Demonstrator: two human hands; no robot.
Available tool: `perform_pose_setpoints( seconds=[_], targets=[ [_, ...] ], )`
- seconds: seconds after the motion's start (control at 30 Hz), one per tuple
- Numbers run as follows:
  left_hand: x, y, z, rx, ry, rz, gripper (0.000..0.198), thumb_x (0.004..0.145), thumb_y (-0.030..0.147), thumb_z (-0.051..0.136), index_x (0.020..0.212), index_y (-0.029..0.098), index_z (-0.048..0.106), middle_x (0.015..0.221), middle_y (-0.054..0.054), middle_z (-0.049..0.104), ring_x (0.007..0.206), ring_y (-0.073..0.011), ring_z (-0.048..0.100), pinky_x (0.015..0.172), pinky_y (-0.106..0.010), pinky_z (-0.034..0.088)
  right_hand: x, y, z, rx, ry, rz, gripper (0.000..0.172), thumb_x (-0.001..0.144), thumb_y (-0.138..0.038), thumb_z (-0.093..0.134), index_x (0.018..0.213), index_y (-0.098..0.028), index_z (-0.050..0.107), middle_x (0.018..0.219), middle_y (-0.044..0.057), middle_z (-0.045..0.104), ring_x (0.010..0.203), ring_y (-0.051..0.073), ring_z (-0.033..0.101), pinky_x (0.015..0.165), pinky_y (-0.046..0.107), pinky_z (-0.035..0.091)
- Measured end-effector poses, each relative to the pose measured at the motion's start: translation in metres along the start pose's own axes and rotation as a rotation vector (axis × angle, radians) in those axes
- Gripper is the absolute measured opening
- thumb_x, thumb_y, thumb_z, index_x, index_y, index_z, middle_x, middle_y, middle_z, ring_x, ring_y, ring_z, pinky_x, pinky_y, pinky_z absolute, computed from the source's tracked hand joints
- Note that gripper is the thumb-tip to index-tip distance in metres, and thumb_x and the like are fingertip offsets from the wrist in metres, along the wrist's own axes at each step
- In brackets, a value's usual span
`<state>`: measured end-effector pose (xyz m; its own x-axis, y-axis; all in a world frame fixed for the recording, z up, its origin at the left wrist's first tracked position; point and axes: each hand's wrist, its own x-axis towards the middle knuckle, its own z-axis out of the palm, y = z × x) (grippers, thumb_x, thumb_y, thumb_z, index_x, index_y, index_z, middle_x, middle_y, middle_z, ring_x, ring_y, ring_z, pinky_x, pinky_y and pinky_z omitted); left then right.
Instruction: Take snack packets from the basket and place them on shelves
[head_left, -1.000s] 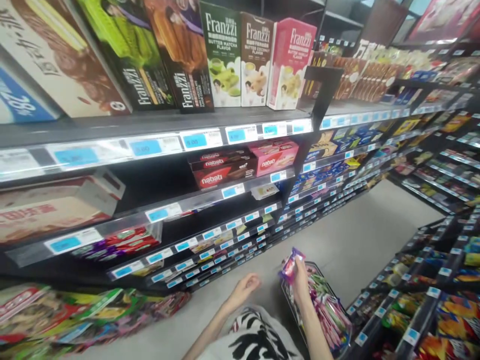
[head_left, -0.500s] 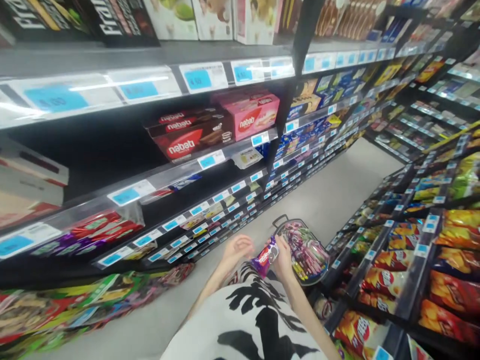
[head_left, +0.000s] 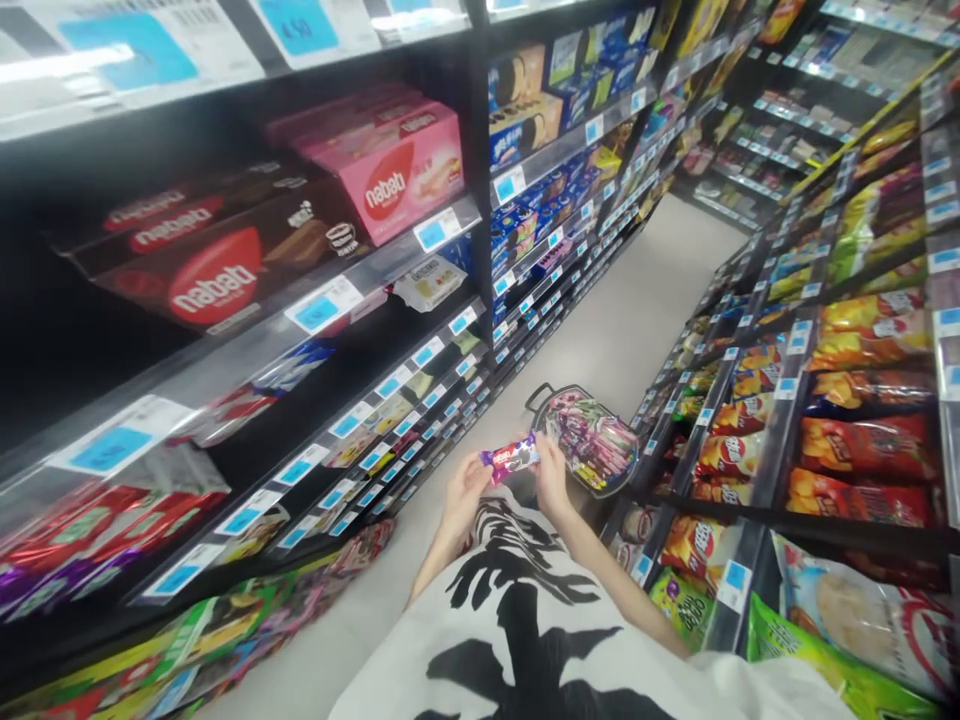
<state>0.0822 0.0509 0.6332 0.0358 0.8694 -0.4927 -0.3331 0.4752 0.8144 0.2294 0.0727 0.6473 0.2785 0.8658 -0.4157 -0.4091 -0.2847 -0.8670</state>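
Between my two hands, in front of my chest, is a small purple snack packet with a red "nabati" logo, lying nearly level. My left hand pinches its left end. The fingers of my right hand are closed on its right end. Just beyond my right hand, a black-rimmed shopping basket filled with colourful packets stands low by the aisle floor. Its contents are too small to name one by one.
Shelves on the left carry a pink nabati box, a dark brown nabati box and red packets. Bags of chips fill the right shelves. The grey aisle floor runs ahead between them.
My left hand has come to the packet and taken its left end. The packet has turned from steeply tilted to nearly level. The view has shifted closer to the left shelf boxes.
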Motion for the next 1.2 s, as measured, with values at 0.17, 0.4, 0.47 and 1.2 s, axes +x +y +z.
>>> perform_pose_setpoints(
  seconds=[0.17,0.4,0.47,1.2],
  targets=[
    [0.010,0.000,-0.010,-0.050,0.167,0.073,0.047,0.072,0.050,0.081,0.102,0.017,0.067,0.094,-0.005,0.072,0.079,-0.0160,0.067,0.070,-0.026,0.054,-0.001,0.005,-0.003,-0.084,-0.105,0.030,0.053,0.077,-0.069,0.069,0.067,-0.024,0.044,0.093,0.005,0.075,0.087,0.024,0.069,0.063,0.030,0.056],
    [0.024,0.024,-0.020,0.103,0.167,0.220,0.036,0.073,0.049,0.081,0.084,0.016,0.071,0.079,-0.002,0.067,0.069,-0.0145,0.061,0.066,-0.025,0.050,0.006,0.011,-0.001,-0.007,-0.087,0.026,0.053,0.073,-0.070,0.074,0.066,-0.023,0.050,0.080,0.002,0.068,0.083,0.022,0.066,0.061,0.030,0.058],
    [0.026,0.027,-0.019,0.102,0.184,0.238,0.037,0.073,0.050,0.080,0.085,0.016,0.072,0.092,-0.005,0.068,0.074,-0.0153,0.062,0.064,-0.025,0.050,0.007,0.010,0.001,-0.007,-0.080,0.017,0.053,0.074,-0.068,0.075,0.064,-0.023,0.049,0.078,0.002,0.067,0.083,0.023,0.066,0.060,0.031,0.058],
    [0.020,0.026,-0.031,0.483,0.150,0.529,0.028,0.086,0.035,0.070,0.109,0.020,0.071,0.118,-0.012,0.066,0.110,-0.0252,0.063,0.096,-0.041,0.051,0.016,0.013,0.001,0.014,-0.100,0.074,0.052,0.069,-0.065,0.080,0.063,-0.022,0.053,0.071,0.000,0.059,0.068,0.017,0.057,0.057,0.031,0.057]
  ],
)
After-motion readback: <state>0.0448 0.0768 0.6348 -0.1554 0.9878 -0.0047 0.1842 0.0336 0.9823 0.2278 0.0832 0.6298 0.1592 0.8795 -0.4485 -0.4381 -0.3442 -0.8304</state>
